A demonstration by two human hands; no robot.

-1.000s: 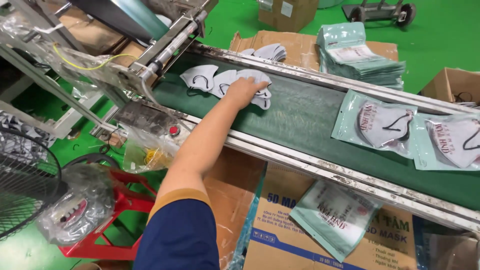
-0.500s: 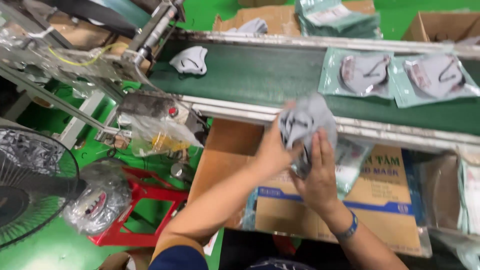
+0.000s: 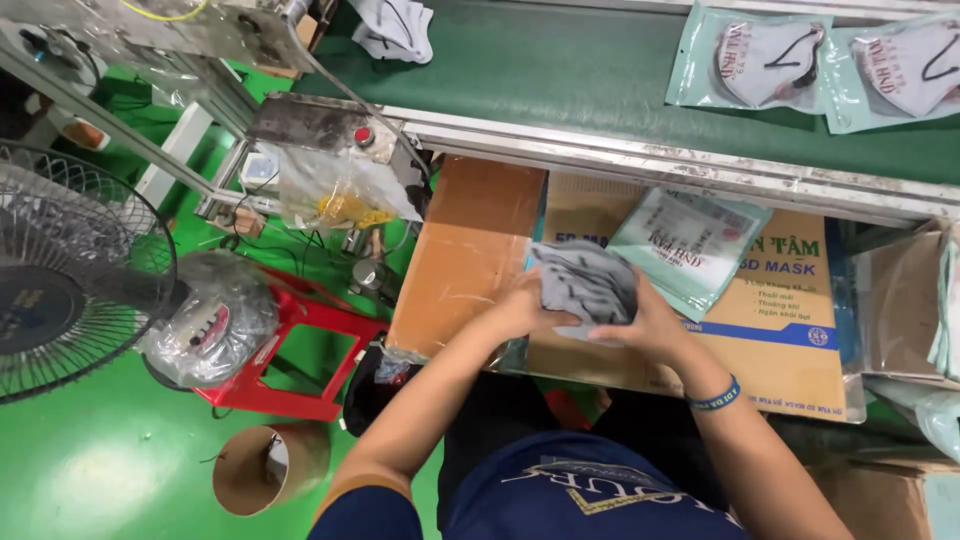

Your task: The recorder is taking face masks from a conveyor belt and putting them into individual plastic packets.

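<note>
Together 2 hands [image 3: 590, 315] grip 1 mask stack [image 3: 585, 283], 2 sealed packets [image 3: 830, 62] beyond

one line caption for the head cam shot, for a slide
Both hands, left hand and right hand, grip a grey mask stack above a cardboard box.

Both hands, left hand [image 3: 522, 308] and right hand [image 3: 640, 322], clasp a stack of grey masks [image 3: 585, 280] above a cardboard box [image 3: 470, 250], below the green conveyor belt [image 3: 560, 75].
</note>
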